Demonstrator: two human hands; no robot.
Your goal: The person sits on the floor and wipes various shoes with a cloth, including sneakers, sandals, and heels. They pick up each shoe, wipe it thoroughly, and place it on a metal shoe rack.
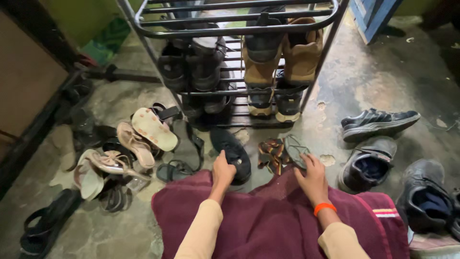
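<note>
My left hand grips the edge of a black sandal lying on the floor in front of me. My right hand, with an orange band on its wrist, rests on a sandal with orange and dark patterned straps, fingers spread over its far end. Both arms wear tan sleeves and reach over a maroon cloth across my lap. A metal shoe rack stands just beyond the hands.
The rack holds tan boots and dark shoes. A heap of beige and black sandals lies at left. Dark sneakers and black shoes sit at right on the concrete floor. A blue door is far right.
</note>
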